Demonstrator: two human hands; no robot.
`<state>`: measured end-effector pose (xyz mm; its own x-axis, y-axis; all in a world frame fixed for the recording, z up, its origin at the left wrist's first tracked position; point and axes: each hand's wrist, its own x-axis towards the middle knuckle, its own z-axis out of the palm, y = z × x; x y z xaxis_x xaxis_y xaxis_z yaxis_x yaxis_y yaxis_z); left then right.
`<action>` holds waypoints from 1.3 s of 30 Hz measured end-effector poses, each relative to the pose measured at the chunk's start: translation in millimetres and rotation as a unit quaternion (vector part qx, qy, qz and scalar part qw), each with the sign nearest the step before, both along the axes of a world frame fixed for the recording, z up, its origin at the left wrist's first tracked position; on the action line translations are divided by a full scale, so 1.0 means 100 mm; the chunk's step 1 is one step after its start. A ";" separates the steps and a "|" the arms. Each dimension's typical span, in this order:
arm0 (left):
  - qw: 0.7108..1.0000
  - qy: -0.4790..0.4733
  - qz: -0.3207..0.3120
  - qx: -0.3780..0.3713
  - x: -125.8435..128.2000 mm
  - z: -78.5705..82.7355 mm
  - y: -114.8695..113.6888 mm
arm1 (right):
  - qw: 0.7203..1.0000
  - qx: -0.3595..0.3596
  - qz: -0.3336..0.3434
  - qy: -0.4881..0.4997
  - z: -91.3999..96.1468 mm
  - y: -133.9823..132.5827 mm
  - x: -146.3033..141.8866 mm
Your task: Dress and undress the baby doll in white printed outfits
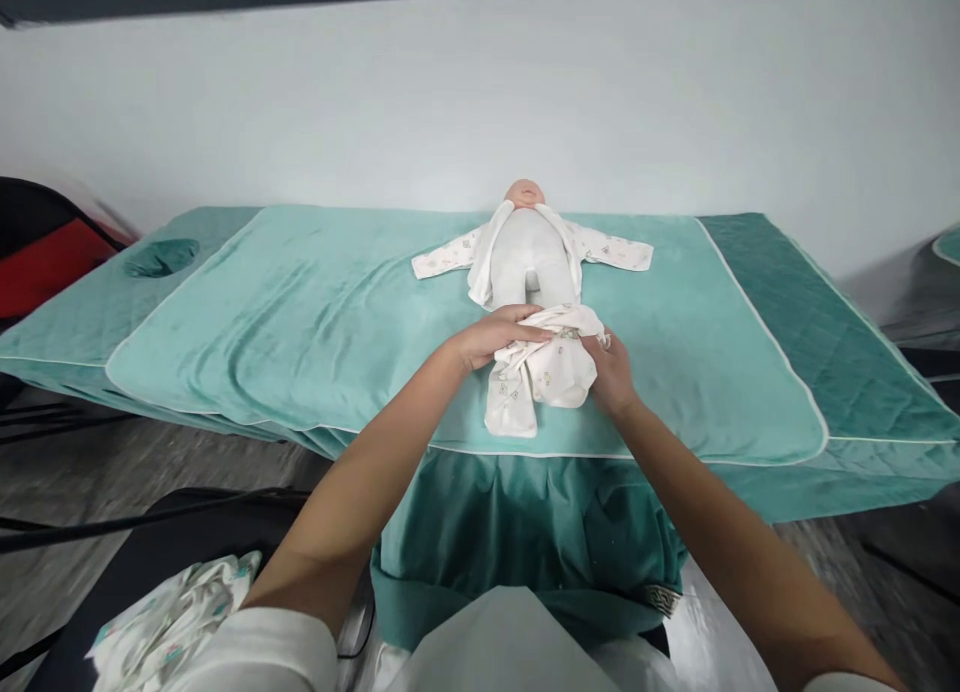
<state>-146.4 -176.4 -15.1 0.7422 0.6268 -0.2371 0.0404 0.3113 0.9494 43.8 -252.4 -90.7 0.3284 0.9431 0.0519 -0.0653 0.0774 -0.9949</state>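
Note:
A baby doll (531,240) lies on its back with its head toward the wall. It wears a white printed baby top (451,255) that hangs open at the front, its sleeves spread to both sides. Around the ends of the doll's legs, white printed baby pants (562,370) are bunched up, and the feet are hidden by the cloth. My left hand (499,334) grips the bunched waist from the left, thumb on top. On the right side, my right hand (609,370) pinches the edge of the same pants. The pant legs drape toward me on the blanket.
A turquoise blanket (322,312) covers the padded bed (847,322), which has a face hole (161,258) at the left end. White wall stands behind it. Crumpled printed cloth (176,622) lies on a black chair (112,592) at lower left. A red-and-black seat (56,257) is far left.

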 end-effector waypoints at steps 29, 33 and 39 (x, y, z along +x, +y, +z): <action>0.968 -0.135 0.206 0.051 -0.12 -0.27 0.58 | 0.921 0.089 0.194 -0.325 0.67 1.14 0.26; 0.947 -0.172 0.265 0.062 -0.01 -0.30 0.61 | 0.863 -0.016 0.405 -0.302 1.02 1.33 0.08; 0.938 -0.198 0.278 0.049 -0.02 -0.32 0.68 | 0.912 -0.064 0.399 -0.073 0.66 1.46 -0.02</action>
